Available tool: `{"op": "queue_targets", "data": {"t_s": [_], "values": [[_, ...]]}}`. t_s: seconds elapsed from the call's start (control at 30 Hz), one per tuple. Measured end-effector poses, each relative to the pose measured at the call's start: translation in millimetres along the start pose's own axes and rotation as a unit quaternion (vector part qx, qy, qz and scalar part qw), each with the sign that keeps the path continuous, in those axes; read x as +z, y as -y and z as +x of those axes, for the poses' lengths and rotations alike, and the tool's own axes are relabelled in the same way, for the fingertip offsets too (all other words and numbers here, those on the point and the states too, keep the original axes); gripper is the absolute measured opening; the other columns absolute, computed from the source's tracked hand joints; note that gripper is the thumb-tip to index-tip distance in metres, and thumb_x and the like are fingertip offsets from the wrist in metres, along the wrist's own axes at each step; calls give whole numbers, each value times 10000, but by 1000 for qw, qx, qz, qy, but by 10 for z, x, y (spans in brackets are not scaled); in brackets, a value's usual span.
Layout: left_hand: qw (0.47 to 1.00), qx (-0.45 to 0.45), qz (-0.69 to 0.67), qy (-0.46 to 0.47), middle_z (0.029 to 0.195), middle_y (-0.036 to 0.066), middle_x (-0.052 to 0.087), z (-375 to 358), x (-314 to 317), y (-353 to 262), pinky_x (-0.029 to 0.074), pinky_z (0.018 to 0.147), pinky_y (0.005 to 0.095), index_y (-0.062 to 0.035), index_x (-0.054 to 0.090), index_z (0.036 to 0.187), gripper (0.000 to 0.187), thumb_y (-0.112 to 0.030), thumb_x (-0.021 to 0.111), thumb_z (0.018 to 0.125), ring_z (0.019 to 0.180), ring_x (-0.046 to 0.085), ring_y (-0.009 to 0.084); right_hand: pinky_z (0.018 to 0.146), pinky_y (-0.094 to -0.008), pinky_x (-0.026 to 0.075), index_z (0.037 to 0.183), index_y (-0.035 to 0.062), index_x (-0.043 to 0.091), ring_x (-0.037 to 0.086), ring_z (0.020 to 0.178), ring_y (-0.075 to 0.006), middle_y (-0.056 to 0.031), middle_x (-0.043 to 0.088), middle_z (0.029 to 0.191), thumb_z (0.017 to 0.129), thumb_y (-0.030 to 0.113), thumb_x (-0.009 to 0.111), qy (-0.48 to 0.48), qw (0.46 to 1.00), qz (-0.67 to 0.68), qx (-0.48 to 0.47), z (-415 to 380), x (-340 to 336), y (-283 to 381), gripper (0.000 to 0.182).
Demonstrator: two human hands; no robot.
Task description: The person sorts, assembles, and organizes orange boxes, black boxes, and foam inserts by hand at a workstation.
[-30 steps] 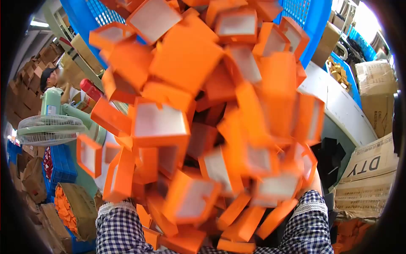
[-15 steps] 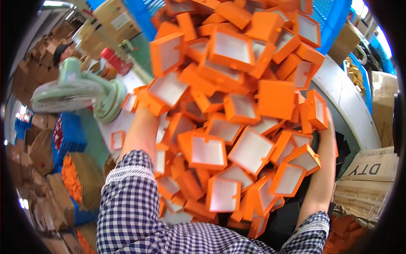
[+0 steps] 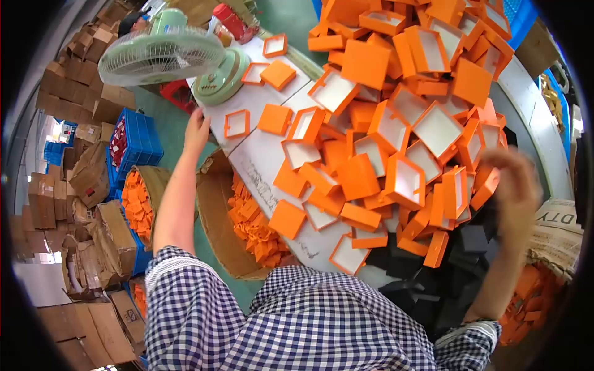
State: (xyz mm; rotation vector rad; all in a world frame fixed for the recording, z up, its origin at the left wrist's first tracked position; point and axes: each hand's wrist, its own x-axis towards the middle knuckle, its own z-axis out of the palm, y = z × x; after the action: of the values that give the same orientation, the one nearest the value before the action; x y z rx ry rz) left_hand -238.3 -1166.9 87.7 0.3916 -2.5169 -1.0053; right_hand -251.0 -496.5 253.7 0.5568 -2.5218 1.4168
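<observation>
A big heap of orange box pieces with white insides covers the right part of the white table. My left hand is at the table's left edge, below the fan base, away from the heap; its fingers are apart and nothing shows in them. At the heap's right side is my right hand, blurred by motion, beside an orange piece; whether it grips anything is unclear. Several loose orange pieces lie left of the heap. Black pieces are under its lower right side.
A green fan stands at the table's far left corner, near a red bottle. Cardboard boxes of orange parts and a blue crate are on the left. A person's head shows behind the fan.
The view has shifted, showing more of the table's left side. My left hand has left the heap for the table edge. Pieces at the heap's near side have spread and settled.
</observation>
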Motion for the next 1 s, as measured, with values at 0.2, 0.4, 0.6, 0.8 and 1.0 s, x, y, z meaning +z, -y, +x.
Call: {"op": "queue_targets", "data": {"t_s": [0.2, 0.4, 0.6, 0.8, 1.0], "values": [[986, -134, 90, -30, 1587, 308, 225, -1107, 318, 903, 247, 1194, 438, -31, 314, 1544, 851, -504, 656, 925, 1487, 236, 408, 1053, -455, 442, 1331, 39, 547, 513, 1298, -363, -183, 550, 1366, 796, 162, 769, 319, 914, 144, -204, -1159, 2411, 376, 592], [980, -2, 182, 86, 1536, 241, 370, -449, 1233, 1391, 264, 1182, 415, -36, 465, 1450, 606, -410, 573, 987, 1439, 326, 368, 1158, -626, 237, 1382, 93, 531, 301, 1475, -340, -120, 387, 1558, 848, 211, 644, 361, 851, -152, -351, -1631, 4010, -206, 558], [997, 1, -75, 5, 1588, 243, 297, -1126, 532, 117, 236, 1203, 398, -4, 373, 1506, 657, -366, 573, 996, 1471, 306, 328, 1178, -643, 169, 1263, -18, 578, 268, 1485, -404, -248, 322, 1572, 867, 102, 553, 361, 849, -287, -257, -1606, 3559, -286, 416], [919, -277, -215, -180, 1616, 229, 225, -3041, -290, 665, 246, 1201, 403, -20, 165, 1578, 882, -488, 602, 972, 1493, 267, 304, 1182, -616, 188, 1285, -37, 558, 259, 1470, -447, -268, 309, 1557, 823, 108, 650, 384, 895, -61, -218, -2582, 3808, 58, 493], [896, -436, -57, -59, 1601, 273, 215, -5655, 154, 1000, 254, 1200, 462, 25, 144, 1567, 1033, -500, 714, 884, 1495, 239, 367, 1156, -577, 277, 1095, -14, 645, 394, 1402, -416, -182, 529, 1399, 811, 55, 736, 276, 939, -22, -206, -2762, 3921, -144, 306]]}}
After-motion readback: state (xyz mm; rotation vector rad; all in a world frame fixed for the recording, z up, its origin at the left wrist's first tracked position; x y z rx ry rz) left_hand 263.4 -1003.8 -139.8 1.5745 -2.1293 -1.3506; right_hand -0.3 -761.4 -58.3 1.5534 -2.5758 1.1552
